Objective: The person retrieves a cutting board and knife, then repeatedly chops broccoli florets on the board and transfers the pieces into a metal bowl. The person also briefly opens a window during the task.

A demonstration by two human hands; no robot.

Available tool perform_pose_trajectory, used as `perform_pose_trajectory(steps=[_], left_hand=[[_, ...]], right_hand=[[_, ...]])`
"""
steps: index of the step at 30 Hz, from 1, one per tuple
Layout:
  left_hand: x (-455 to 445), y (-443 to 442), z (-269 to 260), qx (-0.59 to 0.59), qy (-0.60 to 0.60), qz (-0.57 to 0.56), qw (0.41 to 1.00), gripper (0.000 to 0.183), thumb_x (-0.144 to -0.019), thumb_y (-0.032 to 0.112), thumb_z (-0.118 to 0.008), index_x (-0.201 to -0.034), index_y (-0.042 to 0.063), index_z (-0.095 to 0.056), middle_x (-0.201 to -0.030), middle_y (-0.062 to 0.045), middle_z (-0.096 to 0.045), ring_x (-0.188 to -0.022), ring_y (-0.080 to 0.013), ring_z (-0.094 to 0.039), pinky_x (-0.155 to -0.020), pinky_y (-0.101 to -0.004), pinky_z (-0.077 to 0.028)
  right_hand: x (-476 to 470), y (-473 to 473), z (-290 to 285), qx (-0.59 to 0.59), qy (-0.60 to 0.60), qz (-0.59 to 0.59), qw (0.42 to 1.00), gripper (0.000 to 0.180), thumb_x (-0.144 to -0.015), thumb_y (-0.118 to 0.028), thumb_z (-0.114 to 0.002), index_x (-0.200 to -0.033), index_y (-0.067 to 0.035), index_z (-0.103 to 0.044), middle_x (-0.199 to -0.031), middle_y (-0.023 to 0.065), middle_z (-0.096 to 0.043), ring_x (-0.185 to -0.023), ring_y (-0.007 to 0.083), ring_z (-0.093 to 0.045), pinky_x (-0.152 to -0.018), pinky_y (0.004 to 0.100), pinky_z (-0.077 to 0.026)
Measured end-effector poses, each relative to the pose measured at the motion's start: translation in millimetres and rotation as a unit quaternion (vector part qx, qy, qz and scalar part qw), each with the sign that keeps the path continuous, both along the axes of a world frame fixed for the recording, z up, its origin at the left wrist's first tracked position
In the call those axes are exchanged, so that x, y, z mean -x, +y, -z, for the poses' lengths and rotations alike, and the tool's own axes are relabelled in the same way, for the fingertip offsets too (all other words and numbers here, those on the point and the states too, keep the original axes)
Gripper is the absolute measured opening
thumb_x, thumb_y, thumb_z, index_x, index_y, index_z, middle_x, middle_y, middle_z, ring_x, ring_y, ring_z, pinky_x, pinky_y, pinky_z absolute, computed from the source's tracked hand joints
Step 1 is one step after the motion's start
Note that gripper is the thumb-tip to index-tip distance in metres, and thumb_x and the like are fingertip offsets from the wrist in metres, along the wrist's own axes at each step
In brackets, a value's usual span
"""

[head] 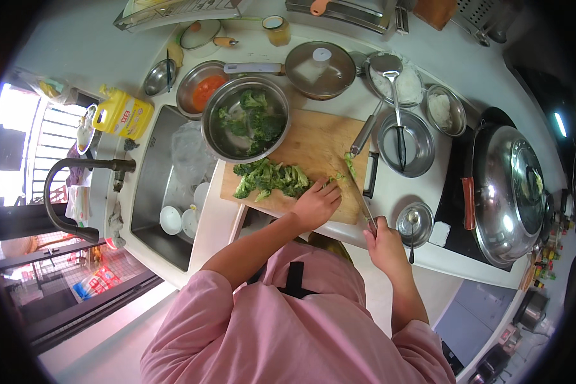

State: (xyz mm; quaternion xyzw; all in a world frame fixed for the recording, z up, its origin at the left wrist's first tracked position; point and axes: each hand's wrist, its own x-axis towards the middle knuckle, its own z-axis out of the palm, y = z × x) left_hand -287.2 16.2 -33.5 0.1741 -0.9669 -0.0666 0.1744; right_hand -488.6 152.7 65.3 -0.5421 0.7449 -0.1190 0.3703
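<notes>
My right hand (pixel 381 240) grips the handle of a kitchen knife (pixel 361 197), whose blade lies along the right part of a wooden cutting board (pixel 326 132). Green scraps touch the blade near its far end. My left hand (pixel 317 204) rests on the board beside a heap of cut broccoli (pixel 271 178), fingers bent over small green bits; whether it holds a piece cannot be told. A steel bowl (pixel 246 120) with broccoli florets in water overlaps the board's far left corner. A peeler-like tool with a metal handle (pixel 365 132) lies at the board's far right.
Left is a sink (pixel 161 230) with small white bowls and a faucet (pixel 77 163). Behind stand a bowl of red food (pixel 206 91) and a lidded pan (pixel 320 69). On the right are a steel bowl with a spatula (pixel 405 144), a spoon bowl (pixel 414 224) and a lidded wok (pixel 504 192).
</notes>
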Motion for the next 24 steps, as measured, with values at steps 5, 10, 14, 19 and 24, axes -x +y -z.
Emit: perform_pose_trajectory(steps=[5, 10, 14, 19, 24], left_hand=[[-35.3, -18.7, 8.2, 0.013, 0.018, -0.05, 0.999, 0.031, -0.076, 0.016, -0.061, -0.102, 0.0, -0.068, -0.11, -0.014, -0.065, -0.112, -0.0326, -0.062, -0.109, -0.0503, -0.043], [-69.8, -31.7, -2.5, 0.013, -0.032, -0.067, 0.997, 0.032, -0.076, 0.016, -0.064, -0.103, 0.0, -0.068, -0.112, -0.016, -0.064, -0.114, -0.0348, -0.06, -0.11, -0.0515, -0.043], [-66.4, -32.9, -19.5, -0.024, 0.107, -0.074, 0.991, 0.027, -0.079, 0.013, -0.069, -0.103, 0.003, -0.068, -0.116, -0.015, -0.063, -0.115, -0.036, -0.059, -0.107, -0.0524, -0.045], [-94.3, -89.6, -39.6, -0.001, 0.172, -0.204, 0.964, 0.034, -0.077, 0.009, -0.066, -0.11, 0.003, -0.068, -0.116, -0.017, -0.063, -0.112, -0.0375, -0.059, -0.098, -0.0495, -0.048], [-147.3, -175.1, -41.1, -0.059, -0.134, -0.38, 0.913, 0.035, -0.077, 0.003, -0.064, -0.112, 0.007, -0.067, -0.115, -0.014, -0.068, -0.114, -0.0328, -0.061, -0.097, -0.0424, -0.049]], right_hand=[[21.3, -13.6, 18.6, -0.046, 0.023, -0.072, 0.996, 0.025, -0.096, -0.019, -0.064, -0.11, -0.001, -0.054, -0.088, 0.027, -0.069, -0.085, 0.0486, -0.066, -0.075, 0.0556, -0.052], [26.4, -49.5, 29.0, -0.003, 0.06, -0.05, 0.997, 0.026, -0.095, -0.019, -0.065, -0.107, 0.001, -0.054, -0.09, 0.0266, -0.07, -0.088, 0.0486, -0.066, -0.077, 0.0561, -0.052], [13.7, -55.9, 26.4, 0.05, -0.006, -0.01, 0.999, 0.025, -0.095, -0.018, -0.066, -0.109, 0.0, -0.055, -0.093, 0.026, -0.071, -0.088, 0.0487, -0.067, -0.075, 0.0553, -0.053], [-9.4, -21.3, 17.8, 0.046, -0.08, -0.007, 0.996, 0.026, -0.094, -0.019, -0.068, -0.111, -0.001, -0.058, -0.093, 0.0231, -0.072, -0.089, 0.0459, -0.069, -0.076, 0.0503, -0.054], [-28.5, 5.1, 14.7, 0.035, -0.1, 0.005, 0.994, 0.026, -0.094, -0.017, -0.069, -0.111, -0.001, -0.058, -0.097, 0.023, -0.072, -0.091, 0.0447, -0.069, -0.077, 0.0497, -0.055]])
